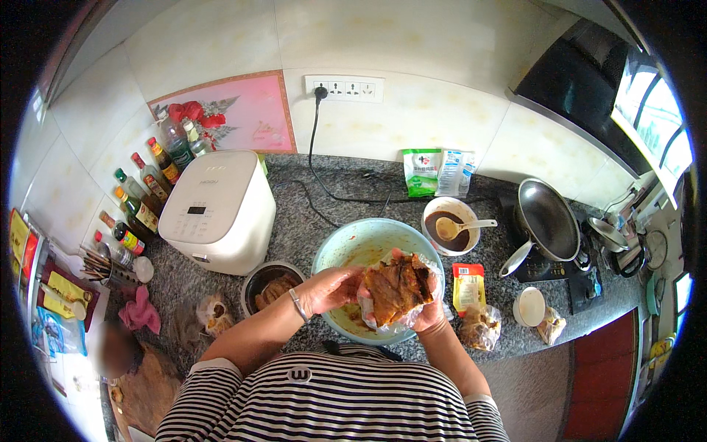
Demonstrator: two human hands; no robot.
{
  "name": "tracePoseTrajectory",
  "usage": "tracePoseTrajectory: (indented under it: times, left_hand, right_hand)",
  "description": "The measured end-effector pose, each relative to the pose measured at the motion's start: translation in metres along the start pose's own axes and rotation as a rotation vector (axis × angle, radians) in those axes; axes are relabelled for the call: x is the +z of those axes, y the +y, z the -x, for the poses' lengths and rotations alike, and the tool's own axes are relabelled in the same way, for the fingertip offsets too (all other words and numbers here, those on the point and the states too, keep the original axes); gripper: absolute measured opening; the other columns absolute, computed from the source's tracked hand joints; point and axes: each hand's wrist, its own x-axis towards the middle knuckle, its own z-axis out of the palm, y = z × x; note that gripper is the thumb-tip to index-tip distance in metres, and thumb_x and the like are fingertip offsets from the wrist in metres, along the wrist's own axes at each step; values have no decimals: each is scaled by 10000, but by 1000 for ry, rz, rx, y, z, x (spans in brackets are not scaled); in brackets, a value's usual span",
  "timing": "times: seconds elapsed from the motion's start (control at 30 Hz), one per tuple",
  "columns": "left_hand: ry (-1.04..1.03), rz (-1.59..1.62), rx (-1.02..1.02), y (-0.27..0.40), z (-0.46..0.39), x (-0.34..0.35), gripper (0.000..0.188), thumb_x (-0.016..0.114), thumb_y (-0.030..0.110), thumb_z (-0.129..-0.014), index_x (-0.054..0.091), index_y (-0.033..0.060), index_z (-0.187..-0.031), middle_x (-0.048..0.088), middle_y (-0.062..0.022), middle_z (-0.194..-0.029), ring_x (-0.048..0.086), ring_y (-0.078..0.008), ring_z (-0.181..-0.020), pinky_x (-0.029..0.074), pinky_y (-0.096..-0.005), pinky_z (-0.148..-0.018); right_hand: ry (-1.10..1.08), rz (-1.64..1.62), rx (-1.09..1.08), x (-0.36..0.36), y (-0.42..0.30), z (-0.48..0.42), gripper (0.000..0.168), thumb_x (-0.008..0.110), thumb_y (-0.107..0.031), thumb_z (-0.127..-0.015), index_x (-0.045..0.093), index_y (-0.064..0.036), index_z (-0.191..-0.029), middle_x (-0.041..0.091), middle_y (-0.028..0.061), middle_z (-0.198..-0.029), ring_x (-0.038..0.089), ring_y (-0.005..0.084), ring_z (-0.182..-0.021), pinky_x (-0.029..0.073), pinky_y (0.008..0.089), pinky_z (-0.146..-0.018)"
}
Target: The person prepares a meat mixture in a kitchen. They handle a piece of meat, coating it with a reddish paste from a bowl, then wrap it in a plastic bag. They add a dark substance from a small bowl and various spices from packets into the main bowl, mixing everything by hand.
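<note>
Both hands hold a clear plastic bag (pixel 432 271) with a piece of brown, sauce-coated meat (pixel 396 287) at its mouth, over a light blue plastic basin (pixel 381 225) smeared with sauce. My right hand (pixel 429 316) cups the bag from the right and below. At the bag's left side, my left hand (pixel 337 288) has its thumb and fingers against it. A metal bowl (pixel 246 284) of brown meat pieces stands left of the basin. Behind the basin at the right is a white bowl (pixel 454 203) of dark sauce with a ladle (pixel 450 227) in it.
A white rice cooker (pixel 221 204) and several sauce bottles (pixel 141 215) stand at the left. Filled plastic bags (pixel 480 327), a seasoning packet (pixel 468 287) and a small white cup (pixel 528 306) lie or stand at the right. A frying pan (pixel 548 221) rests on the stove. A power cord (pixel 312 138) crosses the counter.
</note>
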Motion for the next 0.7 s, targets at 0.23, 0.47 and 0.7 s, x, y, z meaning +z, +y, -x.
tracePoseTrajectory:
  times: [0.23,0.47,0.7]
  left_hand:
    - [-14,-7,-90,4,-1,9,329,515,194,-926,514,-26,-1170,585,-95,-1128,585,-156,-971,524,-252,-796]
    - [-125,132,-53,-5,4,8,369,471,204,-923,488,-7,-1225,573,-111,-1175,578,-219,-1026,487,-387,-886]
    - [-462,322,5,-9,10,13,410,466,211,-913,441,29,-1279,588,-108,-1161,574,-238,-1040,428,-429,-941]
  right_hand:
    - [10,-53,50,2,3,1,795,694,-495,-740,344,-178,-1379,391,118,-1372,401,360,-1249,396,705,-849]
    - [-15,-80,-13,4,4,0,783,694,-475,-749,338,-175,-1379,383,192,-1361,420,423,-1208,424,700,-812]
    - [-24,-81,-102,4,1,1,755,673,-460,-777,326,-176,-1385,374,185,-1369,391,437,-1224,451,685,-784]
